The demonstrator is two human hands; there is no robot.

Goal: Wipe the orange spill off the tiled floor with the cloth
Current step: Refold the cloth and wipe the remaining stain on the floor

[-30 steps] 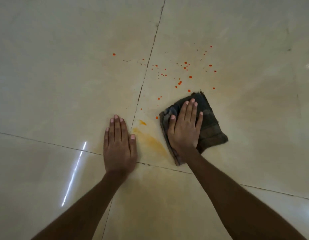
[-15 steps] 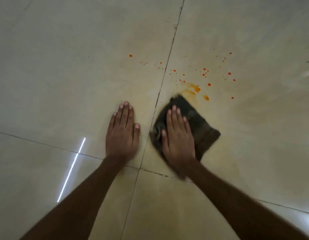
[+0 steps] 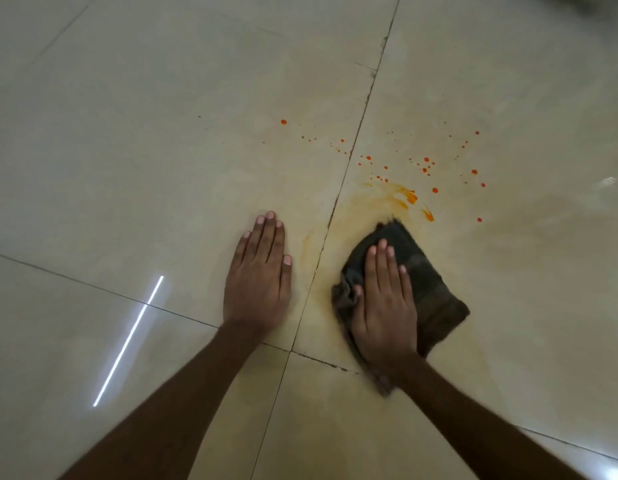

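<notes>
Below me, the tiled floor [image 3: 134,161] filled the whole frame, its grout lines crossing at lower centre. My right hand [image 3: 383,306] pressed flat, fingers straight, on the dark cloth [image 3: 435,292] right of centre. My left hand [image 3: 257,282] lay flat on bare tile just left of the grout line, holding nothing. I saw the orange spill [image 3: 401,197] smeared just above the cloth, droplets scattered beyond it.

A: We note a glossy beige tiled floor [image 3: 134,140] with dark grout lines [image 3: 361,119] crossing it.

B: We confirm; a bright strip of reflected light [image 3: 129,341] lies at the left.
</notes>
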